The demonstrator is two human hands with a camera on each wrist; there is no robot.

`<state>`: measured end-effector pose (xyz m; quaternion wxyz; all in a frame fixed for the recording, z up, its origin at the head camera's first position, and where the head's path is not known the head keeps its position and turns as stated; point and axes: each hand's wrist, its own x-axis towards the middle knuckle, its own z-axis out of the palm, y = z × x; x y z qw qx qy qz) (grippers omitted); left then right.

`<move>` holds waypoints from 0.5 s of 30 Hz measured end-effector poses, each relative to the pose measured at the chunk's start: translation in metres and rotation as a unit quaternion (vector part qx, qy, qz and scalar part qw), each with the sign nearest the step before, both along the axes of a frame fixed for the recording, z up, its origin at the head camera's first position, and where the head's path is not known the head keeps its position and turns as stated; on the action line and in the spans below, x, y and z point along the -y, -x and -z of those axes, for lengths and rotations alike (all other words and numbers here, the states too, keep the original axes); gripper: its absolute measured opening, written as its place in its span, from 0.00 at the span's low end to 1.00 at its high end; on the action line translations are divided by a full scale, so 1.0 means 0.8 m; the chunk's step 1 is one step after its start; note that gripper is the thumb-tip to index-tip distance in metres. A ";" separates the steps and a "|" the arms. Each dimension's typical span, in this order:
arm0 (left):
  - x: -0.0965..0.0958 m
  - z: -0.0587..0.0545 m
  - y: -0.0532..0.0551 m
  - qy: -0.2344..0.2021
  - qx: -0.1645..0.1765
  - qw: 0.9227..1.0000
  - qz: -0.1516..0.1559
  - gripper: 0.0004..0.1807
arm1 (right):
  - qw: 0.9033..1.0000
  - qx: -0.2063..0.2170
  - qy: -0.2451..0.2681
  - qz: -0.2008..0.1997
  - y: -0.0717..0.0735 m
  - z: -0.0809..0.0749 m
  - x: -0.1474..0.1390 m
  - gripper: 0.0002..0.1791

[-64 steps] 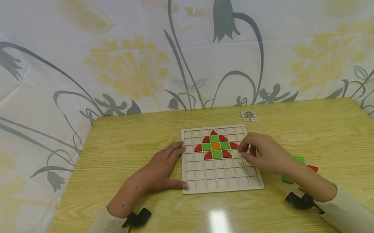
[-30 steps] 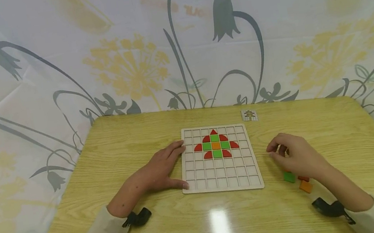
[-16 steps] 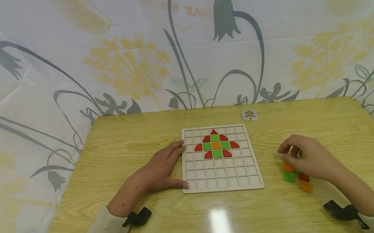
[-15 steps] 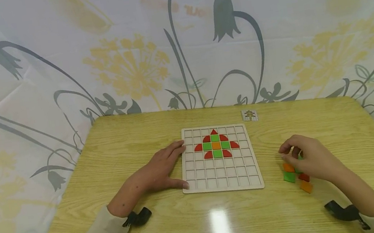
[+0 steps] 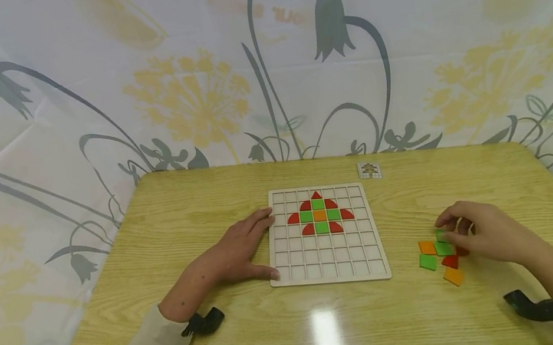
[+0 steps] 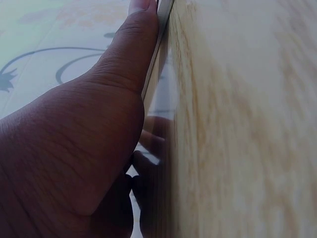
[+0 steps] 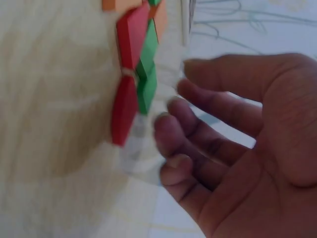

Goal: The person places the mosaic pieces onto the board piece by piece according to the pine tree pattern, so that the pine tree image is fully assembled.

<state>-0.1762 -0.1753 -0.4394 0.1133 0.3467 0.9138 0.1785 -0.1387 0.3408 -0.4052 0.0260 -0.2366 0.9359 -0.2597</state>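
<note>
A pale wooden grid board [image 5: 327, 255] lies mid-table, with red, green and orange tiles set in its upper part. My left hand [image 5: 232, 255] rests against its left edge, fingers spread and thumb near the bottom corner. My right hand [image 5: 484, 232] hovers over loose tiles to the right of the board, its fingers loosely bent. In the right wrist view, nothing is between the thumb and fingers of the hand [image 7: 237, 134]. Close to those fingertips lie a green tile [image 7: 147, 91] and a red tile [image 7: 125, 111]. Part of the loose group is hidden under the hand in the head view.
Nearest the board among the loose pieces are an orange tile [image 5: 426, 248] and a green tile [image 5: 427, 262]. Another orange tile [image 5: 453, 276] lies closer to me. A small pattern card [image 5: 369, 170] sits behind the board. A flowered cloth [image 5: 220, 85] hangs beyond the table.
My right hand has moved from the board's right edge to the loose tiles, drifting further right and uncovering more of them. The left hand and the board stay put.
</note>
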 end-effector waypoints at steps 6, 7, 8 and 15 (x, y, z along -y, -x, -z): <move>-0.001 -0.001 -0.001 0.002 0.001 1.000 -0.002 0.66 | 0.998 0.011 -0.013 -0.055 0.002 -0.001 -0.023 0.14; -0.001 -0.002 -0.002 0.001 0.001 1.000 -0.002 0.65 | 0.998 0.024 -0.011 -0.061 0.002 -0.001 -0.025 0.14; -0.001 -0.002 -0.002 0.000 0.000 1.000 -0.001 0.65 | 0.997 0.040 -0.009 -0.066 0.002 -0.001 -0.026 0.14; -0.001 -0.004 -0.003 0.003 -0.001 1.000 -0.001 0.66 | 0.990 0.130 -0.012 -0.050 0.000 -0.004 -0.026 0.17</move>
